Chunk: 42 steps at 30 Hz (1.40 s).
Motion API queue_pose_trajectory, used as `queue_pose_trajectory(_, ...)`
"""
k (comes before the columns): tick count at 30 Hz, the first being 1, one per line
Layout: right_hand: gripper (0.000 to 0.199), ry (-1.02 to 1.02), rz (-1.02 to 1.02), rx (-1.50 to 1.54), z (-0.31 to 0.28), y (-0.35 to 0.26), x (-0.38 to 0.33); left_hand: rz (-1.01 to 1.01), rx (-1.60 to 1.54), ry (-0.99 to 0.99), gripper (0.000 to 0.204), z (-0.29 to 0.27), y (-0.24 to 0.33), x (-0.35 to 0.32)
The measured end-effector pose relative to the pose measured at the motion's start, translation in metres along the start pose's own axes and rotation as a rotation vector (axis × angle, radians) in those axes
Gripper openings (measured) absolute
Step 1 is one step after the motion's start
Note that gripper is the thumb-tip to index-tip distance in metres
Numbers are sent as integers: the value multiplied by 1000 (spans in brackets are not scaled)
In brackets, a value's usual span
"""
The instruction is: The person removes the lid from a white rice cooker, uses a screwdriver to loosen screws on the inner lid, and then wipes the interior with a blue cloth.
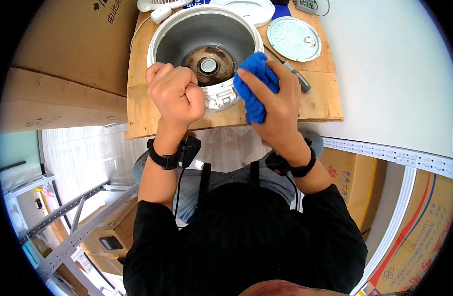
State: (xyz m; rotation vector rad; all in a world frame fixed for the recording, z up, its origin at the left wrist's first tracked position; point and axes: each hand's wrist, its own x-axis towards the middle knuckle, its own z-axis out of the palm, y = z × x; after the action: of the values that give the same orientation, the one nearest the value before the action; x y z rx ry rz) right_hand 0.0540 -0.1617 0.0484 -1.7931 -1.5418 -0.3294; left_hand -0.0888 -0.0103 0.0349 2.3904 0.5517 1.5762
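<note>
A round white rice cooker body (160, 35) stands on the wooden table with its top open. Inside, the grey wall surrounds a brown-stained heating plate (196, 60) with a pale round button in its middle. My left hand (176, 93) is closed in a fist at the cooker's near left rim; whatever is inside the fist, if anything, is hidden. In my right hand (281, 101) a bunched blue cloth (256, 89) is gripped between thumb and fingers, at the near right rim. The white latch part (221, 97) shows on the cooker's front between my hands.
To the right of the cooker lie a round pale-green inner lid (294, 38) and a grey-handled tool (302, 81). Behind it sits a white lid (248, 9). A large cardboard box (68, 54) borders the wooden table (321, 101) on the left; a white wall borders it on the right.
</note>
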Motion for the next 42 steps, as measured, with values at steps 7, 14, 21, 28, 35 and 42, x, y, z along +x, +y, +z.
queue_pose_trajectory(7, 54, 22, 81, 146, 7, 8, -16, -29, -2, -69, 5, -3, 1, 4)
queue_pose_trajectory(14, 45, -9, 92, 141, 4, -4, -22, -55, 0, -102, 3, -3, 2, 4)
queue_pose_trajectory(21, 39, 10, -14, 114, 7, 9, -19, -72, -28, -135, 2, -5, 0, 5)
queue_pose_trajectory(28, 37, 109, 2, 50, 20, 13, -23, -73, -58, -171, 1, -9, 0, 6)
queue_pose_trajectory(35, 38, 36, 138, 54, 15, -5, -22, -155, -32, -270, 8, -14, 3, 6)
queue_pose_trajectory(42, 38, 6, 68, -12, 7, -3, -20, -156, -48, -253, 9, -15, 4, 7)
